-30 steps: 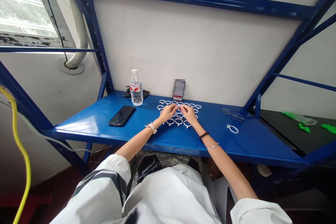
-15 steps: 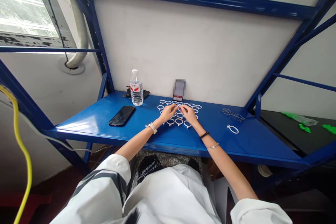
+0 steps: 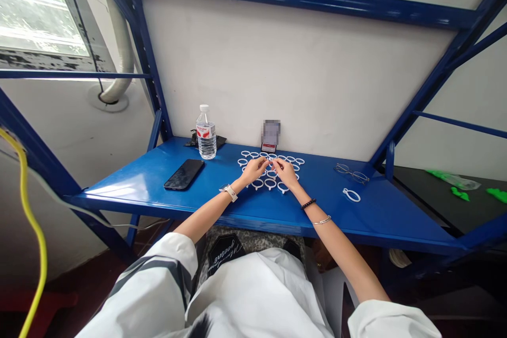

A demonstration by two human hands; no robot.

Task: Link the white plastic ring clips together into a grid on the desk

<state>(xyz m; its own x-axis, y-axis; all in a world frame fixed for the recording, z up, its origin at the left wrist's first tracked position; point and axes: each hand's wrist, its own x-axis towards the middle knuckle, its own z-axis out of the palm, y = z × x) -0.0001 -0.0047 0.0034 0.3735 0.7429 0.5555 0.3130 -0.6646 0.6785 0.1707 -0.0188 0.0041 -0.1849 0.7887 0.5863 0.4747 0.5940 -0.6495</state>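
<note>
Several white plastic rings (image 3: 270,184) lie in rows on the blue metal shelf (image 3: 130,185). My left hand (image 3: 253,170) and my right hand (image 3: 285,173) meet over the rows, fingertips pinched together on one white ring (image 3: 270,164) between them. Both hands are closed on it. A watch sits on my left wrist, and two bracelets on my right.
A water bottle (image 3: 206,133) and a black phone (image 3: 184,174) stand left of the hands. A small card holder (image 3: 270,136) leans on the back wall. Glasses (image 3: 350,172) and one lone white ring (image 3: 351,195) lie to the right. A yellow hose (image 3: 29,232) hangs at far left.
</note>
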